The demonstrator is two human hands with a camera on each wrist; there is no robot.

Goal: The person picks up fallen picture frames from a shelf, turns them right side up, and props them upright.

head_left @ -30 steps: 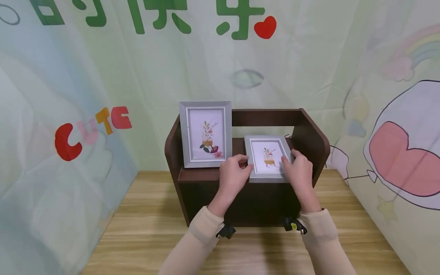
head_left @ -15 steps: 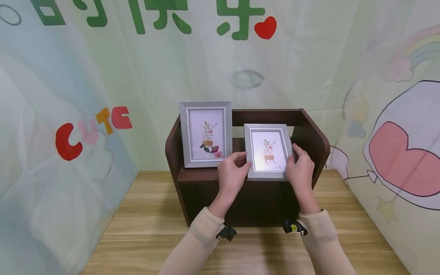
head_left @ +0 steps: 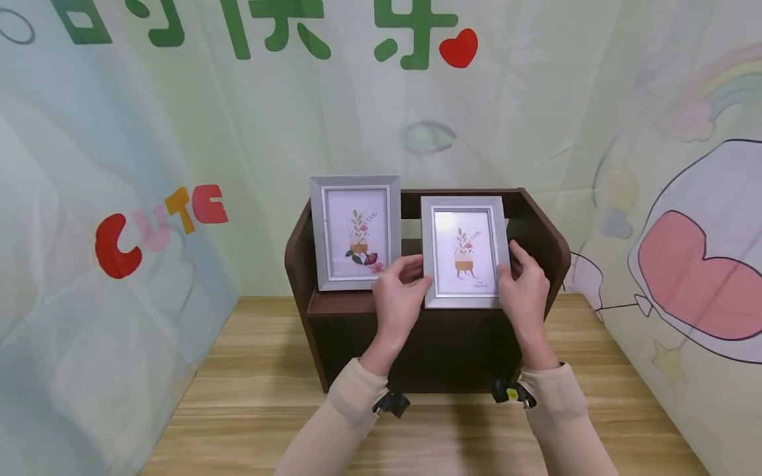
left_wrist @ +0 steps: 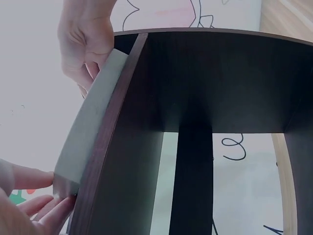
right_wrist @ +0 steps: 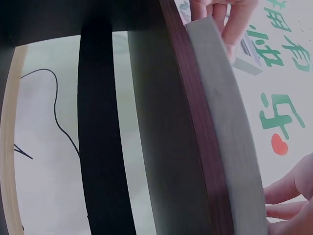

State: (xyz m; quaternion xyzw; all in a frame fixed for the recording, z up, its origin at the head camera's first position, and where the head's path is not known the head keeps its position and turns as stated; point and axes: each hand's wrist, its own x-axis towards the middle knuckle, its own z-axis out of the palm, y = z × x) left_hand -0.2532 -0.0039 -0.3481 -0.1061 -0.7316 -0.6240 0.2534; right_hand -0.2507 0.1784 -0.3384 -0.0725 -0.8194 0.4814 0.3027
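A silver-grey picture frame (head_left: 464,301) with a plant print stands nearly upright on the right part of the dark brown shelf (head_left: 411,350). My left hand (head_left: 395,304) pinches its left side low down, thumb in front and fingers behind. On the opposite side my right hand (head_left: 526,294) holds the edge in the same way. From below, the left wrist view shows the frame's pale bottom edge (left_wrist: 90,127) along the shelf's front board. A matching picture frame (head_left: 357,231) stands upright at the shelf's left end, close beside my left hand.
The shelf's raised right side panel (head_left: 538,244) rises close to my right hand, and a back rail (head_left: 461,194) runs behind the frames. The shelf stands on a wood-grain table (head_left: 250,396) against printed cloth walls (head_left: 262,132).
The right-hand picture frame has been tilted up from lying back on the shelf to nearly upright, its top edge rising. Both hands have stayed at its sides; the left frame has not moved.
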